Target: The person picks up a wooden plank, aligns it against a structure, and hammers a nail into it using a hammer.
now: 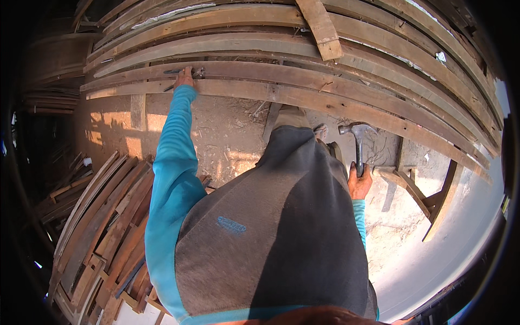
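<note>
My left hand (185,79) reaches far forward, closed around a dark metal tool that looks like pincers (199,71). Its two handles stick out to the left of the fist, and its jaws lie at the upper face of a long wooden beam (233,69). Beside my right hip, my right hand (359,184) grips a claw hammer (359,142) by the lower handle. The hammer stands head up, its steel head near the front plank (374,111) and apart from it. Nails (325,85) poke out of the beam.
More long beams (216,19) lie side by side beyond, with a short board (320,30) across them. A pile of loose planks (108,227) sits at the left. Wooden trestle legs (444,200) stand at the right. Debris litters the dirt floor (216,130).
</note>
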The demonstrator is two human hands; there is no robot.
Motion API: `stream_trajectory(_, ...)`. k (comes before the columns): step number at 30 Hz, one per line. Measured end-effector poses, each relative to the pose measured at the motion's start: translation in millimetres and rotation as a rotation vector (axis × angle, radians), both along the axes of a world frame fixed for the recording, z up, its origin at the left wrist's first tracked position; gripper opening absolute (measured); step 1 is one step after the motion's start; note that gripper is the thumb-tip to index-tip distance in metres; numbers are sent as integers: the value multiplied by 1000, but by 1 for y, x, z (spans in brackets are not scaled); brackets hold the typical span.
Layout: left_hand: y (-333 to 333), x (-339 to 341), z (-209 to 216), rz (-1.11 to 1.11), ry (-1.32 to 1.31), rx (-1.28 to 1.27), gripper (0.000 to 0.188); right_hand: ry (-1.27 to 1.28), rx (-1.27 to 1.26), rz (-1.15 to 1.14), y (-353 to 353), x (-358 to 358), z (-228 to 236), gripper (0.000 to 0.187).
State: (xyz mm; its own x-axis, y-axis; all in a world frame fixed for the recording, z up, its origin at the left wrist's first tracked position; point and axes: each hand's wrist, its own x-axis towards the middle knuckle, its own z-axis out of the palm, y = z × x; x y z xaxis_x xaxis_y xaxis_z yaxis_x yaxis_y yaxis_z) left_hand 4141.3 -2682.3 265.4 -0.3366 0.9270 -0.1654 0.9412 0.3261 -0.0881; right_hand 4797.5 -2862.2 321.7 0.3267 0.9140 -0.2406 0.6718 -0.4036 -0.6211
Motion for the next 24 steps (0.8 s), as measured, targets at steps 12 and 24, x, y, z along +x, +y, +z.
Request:
stream_trajectory(12,-31,-76,13,-260,-325,350,27,-46,-207,-197,8,-39,-2,36)
stream_trajectory(24,256,-46,57,-396,194,433,45,45,-427,-302,35,-58,16,42)
